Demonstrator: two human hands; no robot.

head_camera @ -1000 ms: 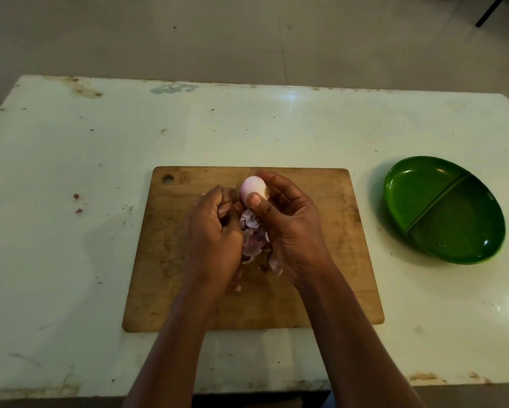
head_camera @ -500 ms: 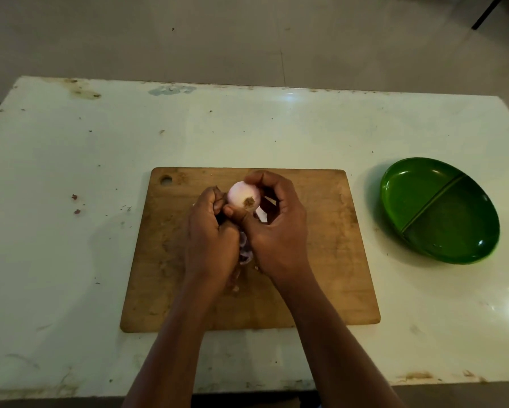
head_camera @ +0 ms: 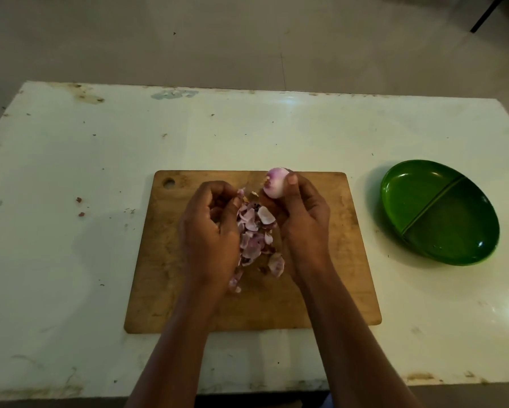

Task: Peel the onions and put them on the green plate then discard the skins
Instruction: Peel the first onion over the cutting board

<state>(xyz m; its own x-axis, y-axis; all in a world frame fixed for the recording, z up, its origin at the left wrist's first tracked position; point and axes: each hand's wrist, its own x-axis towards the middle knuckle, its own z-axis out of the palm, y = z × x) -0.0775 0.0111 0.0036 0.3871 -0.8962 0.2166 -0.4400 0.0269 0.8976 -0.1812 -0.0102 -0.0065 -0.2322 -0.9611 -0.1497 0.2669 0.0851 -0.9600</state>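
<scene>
The right hand (head_camera: 303, 222) grips the onion (head_camera: 275, 185) between thumb and fingers over the far edge of the cutting board (head_camera: 335, 275). The left hand (head_camera: 210, 231) hovers just beside it, fingers curled; whether it pinches a scrap I cannot tell. Skins (head_camera: 253, 234) lie heaped on the board between the hands, the green plate (head_camera: 418, 192) well apart to the right.

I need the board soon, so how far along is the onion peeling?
Done: a pile of skins lies on the cutting board. In hand: the right hand grips an onion that looks mostly peeled; the left hand is curled beside the pile, unclear if pinching skin. Left: the green plate holds nothing yet, and the skins are not discarded.
</scene>
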